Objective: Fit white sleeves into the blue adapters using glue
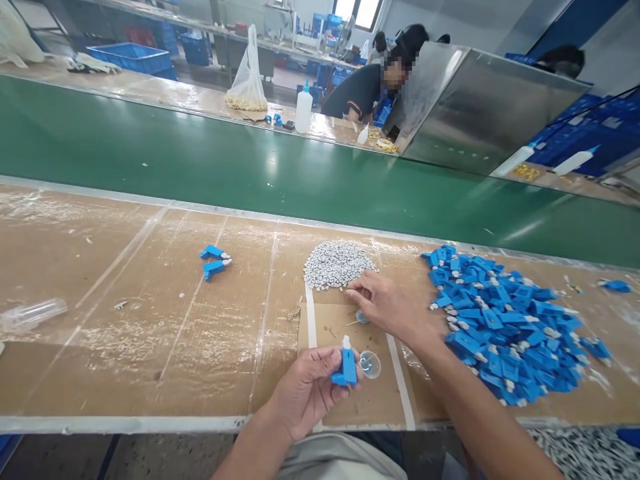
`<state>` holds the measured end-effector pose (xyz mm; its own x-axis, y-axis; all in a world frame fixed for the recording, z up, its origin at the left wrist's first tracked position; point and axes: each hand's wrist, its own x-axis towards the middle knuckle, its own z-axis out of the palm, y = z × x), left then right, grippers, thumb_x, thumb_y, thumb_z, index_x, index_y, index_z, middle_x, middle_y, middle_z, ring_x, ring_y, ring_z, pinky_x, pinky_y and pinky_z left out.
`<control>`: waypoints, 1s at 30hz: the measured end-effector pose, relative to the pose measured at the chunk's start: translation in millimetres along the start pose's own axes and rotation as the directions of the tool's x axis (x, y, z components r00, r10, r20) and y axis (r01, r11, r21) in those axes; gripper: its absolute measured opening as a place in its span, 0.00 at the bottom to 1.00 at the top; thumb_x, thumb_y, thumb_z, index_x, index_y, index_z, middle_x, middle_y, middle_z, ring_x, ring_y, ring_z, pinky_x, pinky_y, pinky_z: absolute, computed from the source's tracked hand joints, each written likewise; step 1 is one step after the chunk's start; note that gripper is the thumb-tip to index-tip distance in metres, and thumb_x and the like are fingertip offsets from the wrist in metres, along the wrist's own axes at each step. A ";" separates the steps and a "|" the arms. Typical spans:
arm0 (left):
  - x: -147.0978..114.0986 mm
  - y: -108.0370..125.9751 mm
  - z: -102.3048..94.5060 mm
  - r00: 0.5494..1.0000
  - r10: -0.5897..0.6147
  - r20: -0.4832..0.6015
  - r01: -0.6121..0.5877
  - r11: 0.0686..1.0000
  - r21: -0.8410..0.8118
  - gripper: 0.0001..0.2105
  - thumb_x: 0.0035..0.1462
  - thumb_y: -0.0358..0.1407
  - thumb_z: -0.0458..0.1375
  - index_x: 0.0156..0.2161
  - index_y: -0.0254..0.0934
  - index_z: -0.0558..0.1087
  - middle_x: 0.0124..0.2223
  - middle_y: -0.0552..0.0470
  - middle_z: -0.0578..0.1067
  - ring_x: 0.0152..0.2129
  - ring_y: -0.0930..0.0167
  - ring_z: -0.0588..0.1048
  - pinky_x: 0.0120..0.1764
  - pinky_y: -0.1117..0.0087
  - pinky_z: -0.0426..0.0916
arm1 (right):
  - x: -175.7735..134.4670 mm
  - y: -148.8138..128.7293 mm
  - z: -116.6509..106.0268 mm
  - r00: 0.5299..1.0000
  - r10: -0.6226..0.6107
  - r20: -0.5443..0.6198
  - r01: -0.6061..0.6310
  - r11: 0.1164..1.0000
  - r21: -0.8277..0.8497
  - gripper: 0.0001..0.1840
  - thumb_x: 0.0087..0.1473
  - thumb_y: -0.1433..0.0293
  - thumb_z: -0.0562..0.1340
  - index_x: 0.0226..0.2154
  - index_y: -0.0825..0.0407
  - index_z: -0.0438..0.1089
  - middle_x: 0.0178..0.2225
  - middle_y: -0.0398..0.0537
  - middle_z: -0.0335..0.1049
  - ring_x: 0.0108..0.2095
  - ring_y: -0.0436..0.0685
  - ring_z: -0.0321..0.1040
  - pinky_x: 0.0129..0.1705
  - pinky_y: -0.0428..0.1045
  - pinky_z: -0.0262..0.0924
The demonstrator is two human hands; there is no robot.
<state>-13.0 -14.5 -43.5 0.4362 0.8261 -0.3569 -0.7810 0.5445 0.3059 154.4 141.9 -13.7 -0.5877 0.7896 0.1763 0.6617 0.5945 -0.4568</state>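
Note:
My left hand (313, 387) is closed around a blue plastic piece (349, 367) with a white tip, held upright above the cardboard near the table's front edge. Just behind it, my right hand (383, 300) reaches to the near edge of a pile of small grey-white pieces (337, 263). Its thumb and forefinger come together there; whatever lies between them is too small to make out. A small clear cup (371, 365) holding a thin stick stands beside the blue piece. Another small cup (361, 317) is partly covered by my right hand.
To the right lies a large heap of blue pieces with white tips (505, 327). Two similar pieces (214, 269) lie on the left. A green conveyor belt (250, 167) runs behind the table. Across it are a white bottle (303, 110), a metal box (490, 107) and a person (357, 93).

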 end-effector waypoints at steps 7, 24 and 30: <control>-1.4 -1.1 0.1 1.000 0.000 -0.003 0.000 1.000 0.024 0.16 0.57 0.39 0.68 0.43 0.24 0.81 0.34 0.41 0.79 0.27 0.74 0.78 0.27 0.82 0.71 | 11.8 2.7 16.7 0.998 0.066 0.017 -0.065 0.994 -0.084 0.07 0.62 0.69 0.64 0.32 0.51 0.75 0.35 0.48 0.73 0.34 0.57 0.69 0.38 0.51 0.60; -6.6 7.2 9.7 0.983 0.180 -0.029 -0.181 0.983 -0.040 0.13 0.57 0.37 0.69 0.42 0.28 0.82 0.34 0.42 0.81 0.30 0.73 0.79 0.35 0.80 0.73 | 2.0 -30.3 -5.8 0.975 0.176 0.137 -0.213 0.918 0.335 0.11 0.61 0.62 0.57 0.30 0.51 0.66 0.24 0.43 0.65 0.25 0.54 0.63 0.27 0.49 0.60; -4.6 7.8 29.8 0.928 0.372 -0.030 -0.369 0.927 0.073 0.12 0.58 0.39 0.68 0.43 0.31 0.82 0.36 0.46 0.79 0.30 0.75 0.74 0.36 0.78 0.70 | -39.7 -70.4 -22.8 0.914 0.241 0.328 -0.386 0.260 0.885 0.16 0.54 0.57 0.69 0.30 0.52 0.69 0.24 0.41 0.65 0.21 0.48 0.57 0.22 0.44 0.53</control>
<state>-7.8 -9.7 -13.2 0.1011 0.9646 -0.2437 -0.8521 0.2104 0.4793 141.8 72.2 31.4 -0.5304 0.8146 -0.2347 -0.0134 -0.2848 -0.9585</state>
